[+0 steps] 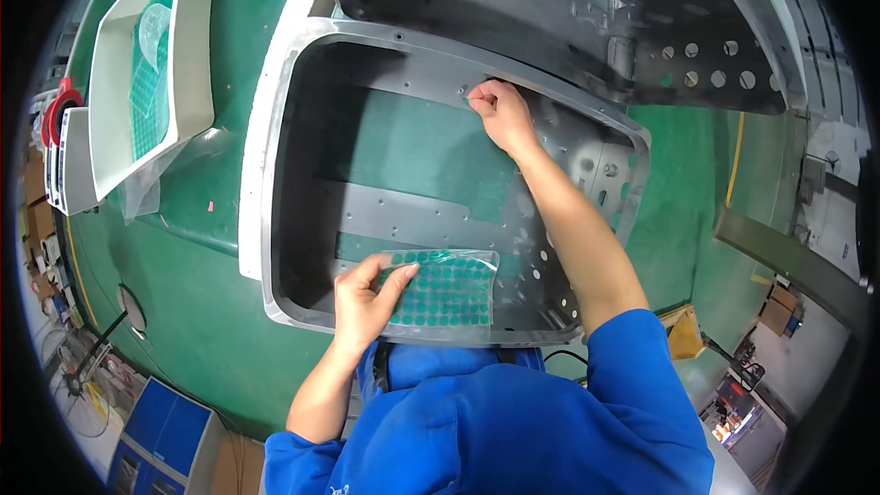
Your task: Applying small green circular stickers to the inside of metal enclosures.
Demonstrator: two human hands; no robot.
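Observation:
A clear sheet of round green stickers is pinched between the thumb and fingers of my left hand, at the near rim of a large grey metal housing. My right arm reaches across the housing to its far side. There my right hand is closed in a pinch by the far inner flange, close to a small hole. A speck of green shows at its fingertips, apparently one of the green stickers, mostly hidden by the fingers.
Behind the housing rises another dark grey metal part with round holes on its right. On the left, a white bin holds more green sticker sheets, with red-handled scissors beside it. White foam lies under the housing's left edge.

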